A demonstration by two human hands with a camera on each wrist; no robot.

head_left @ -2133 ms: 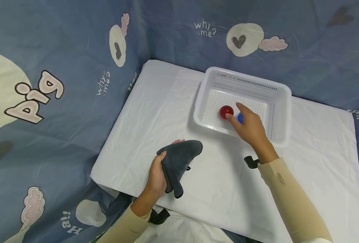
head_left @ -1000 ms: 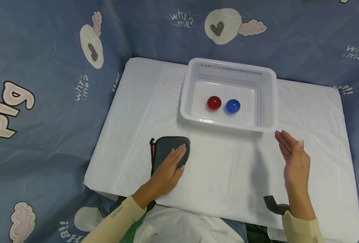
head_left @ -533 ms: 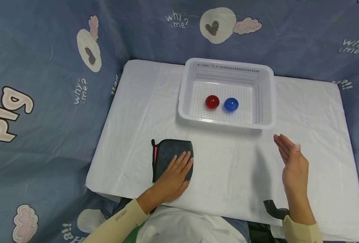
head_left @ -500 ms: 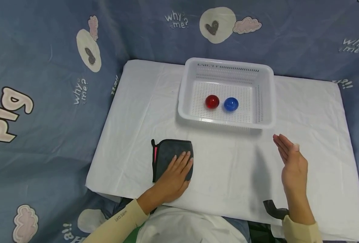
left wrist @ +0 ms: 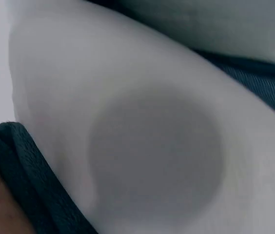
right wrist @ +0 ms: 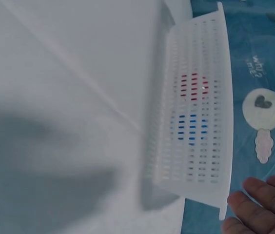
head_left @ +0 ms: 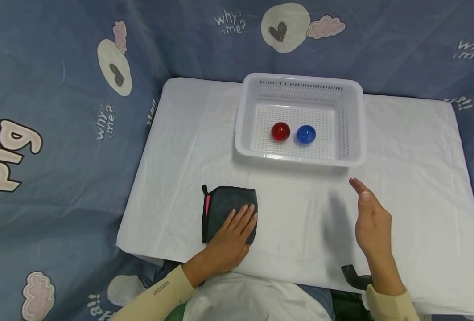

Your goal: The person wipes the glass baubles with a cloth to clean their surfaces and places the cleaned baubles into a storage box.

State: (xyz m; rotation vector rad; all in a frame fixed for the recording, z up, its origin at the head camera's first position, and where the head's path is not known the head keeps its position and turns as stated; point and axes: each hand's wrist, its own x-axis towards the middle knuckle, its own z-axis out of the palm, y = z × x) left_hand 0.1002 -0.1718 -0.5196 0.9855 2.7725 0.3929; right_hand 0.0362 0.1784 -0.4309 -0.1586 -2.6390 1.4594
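A folded dark grey plush cloth (head_left: 224, 200) with black edging, a small black loop at its corner and a pink strip along its left side lies on the white-covered table. My left hand (head_left: 229, 240) rests palm down on its lower right part, fingers straight. In the left wrist view a fold of the cloth (left wrist: 45, 190) shows beside the thumb side of the hand. My right hand (head_left: 372, 220) is held over the table, fingers extended and nothing in it, just in front of the basket's right corner. In the white basket sit a red ball (head_left: 280, 131) and a blue ball (head_left: 306, 134).
The white perforated plastic basket (head_left: 349, 154) stands at the back of the table (head_left: 180, 169). Blue printed fabric (head_left: 188, 35) hangs behind and to the left. In the right wrist view, both balls show through the basket's slots.
My right hand has come out of the basket, moved right, then drifted slightly left. My left hand has put the cloth down on the table and now lies flat on it.
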